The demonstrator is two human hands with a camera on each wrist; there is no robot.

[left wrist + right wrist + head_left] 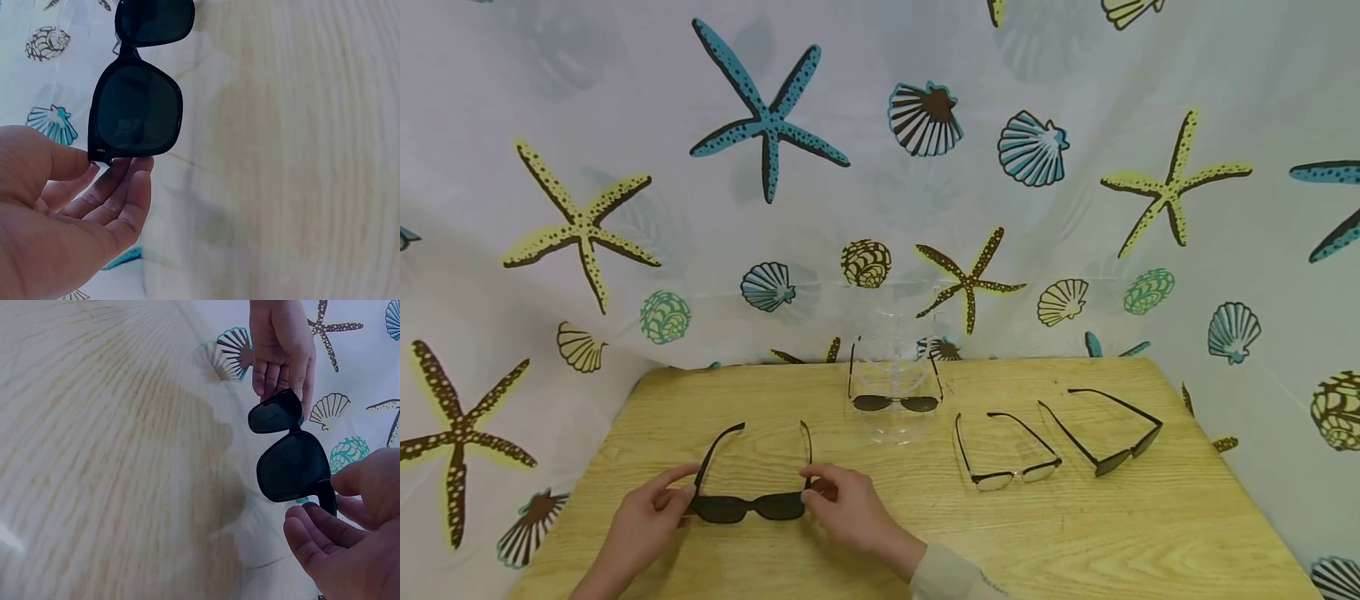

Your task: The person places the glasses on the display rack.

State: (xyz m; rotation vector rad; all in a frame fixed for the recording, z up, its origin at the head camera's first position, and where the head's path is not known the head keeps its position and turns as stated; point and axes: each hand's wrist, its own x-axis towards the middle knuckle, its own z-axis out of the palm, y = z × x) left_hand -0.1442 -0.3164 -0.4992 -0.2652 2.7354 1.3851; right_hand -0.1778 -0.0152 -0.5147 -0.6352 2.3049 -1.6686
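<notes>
Black sunglasses [778, 506] with dark lenses and unfolded temples are held at both hinge ends, toward the front left of the table. My left hand [651, 521] pinches the left hinge corner between thumb and fingers. At the opposite corner, my right hand [853, 508] pinches the frame where the right temple begins. In the left wrist view, one dark lens [139, 109] of the pair extends up from the fingertips. The right wrist view shows both hands on the sunglasses [294, 465], one at each end.
A clear stand [895, 367] at the table's back carries aviator sunglasses [917, 404]. To its right lie clear-lensed eyeglasses [996, 482] and another black pair of sunglasses [1112, 462], temples unfolded. A curtain [850, 208] printed with starfish and shells surrounds the wooden table [1120, 533].
</notes>
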